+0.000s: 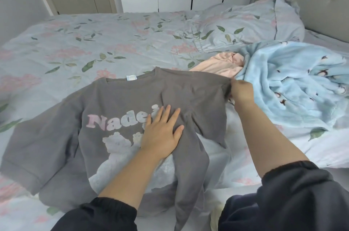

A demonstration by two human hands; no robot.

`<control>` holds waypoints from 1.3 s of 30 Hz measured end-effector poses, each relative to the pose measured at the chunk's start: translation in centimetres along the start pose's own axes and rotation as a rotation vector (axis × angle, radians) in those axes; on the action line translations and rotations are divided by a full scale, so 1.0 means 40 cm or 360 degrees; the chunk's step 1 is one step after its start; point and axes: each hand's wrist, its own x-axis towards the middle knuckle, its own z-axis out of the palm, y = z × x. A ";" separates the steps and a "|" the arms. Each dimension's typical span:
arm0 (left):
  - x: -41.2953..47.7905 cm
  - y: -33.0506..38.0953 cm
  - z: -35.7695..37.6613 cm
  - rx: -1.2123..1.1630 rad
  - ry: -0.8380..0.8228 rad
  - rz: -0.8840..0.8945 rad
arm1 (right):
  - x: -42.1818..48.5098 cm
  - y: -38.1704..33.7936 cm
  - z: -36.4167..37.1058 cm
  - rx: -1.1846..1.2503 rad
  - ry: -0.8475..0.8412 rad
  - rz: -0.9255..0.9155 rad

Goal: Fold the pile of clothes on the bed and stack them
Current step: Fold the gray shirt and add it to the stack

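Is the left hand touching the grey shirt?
Touching. The head view shows the left hand lying flat, fingers spread, on the grey shirt.

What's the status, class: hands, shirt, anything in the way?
Left hand flat on grey T-shirt. Right hand pinching its shoulder. Pink garment, blue fleece crumpled alongside.

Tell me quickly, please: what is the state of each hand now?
Left hand: open, pressing flat on the grey T-shirt.
Right hand: closed, gripping the grey T-shirt at its folded-in side.
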 end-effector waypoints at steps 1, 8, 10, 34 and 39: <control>0.000 -0.001 0.000 -0.0012 -0.0001 0.0004 | 0.011 -0.009 -0.008 0.0193 0.0060 0.0053; 0.001 -0.006 -0.001 -0.0105 -0.0011 -0.0011 | 0.006 0.015 -0.063 0.0395 -0.0067 0.0371; 0.001 -0.006 -0.001 -0.0111 -0.0001 -0.0016 | 0.006 0.007 -0.090 0.0295 -0.0073 0.0436; -0.007 -0.002 -0.017 -0.0366 0.0051 -0.0061 | -0.096 0.034 -0.155 0.0429 -0.0421 0.0572; -0.009 0.006 -0.023 -0.0218 0.0017 0.0046 | -0.045 0.016 -0.160 0.0228 0.0094 -0.0091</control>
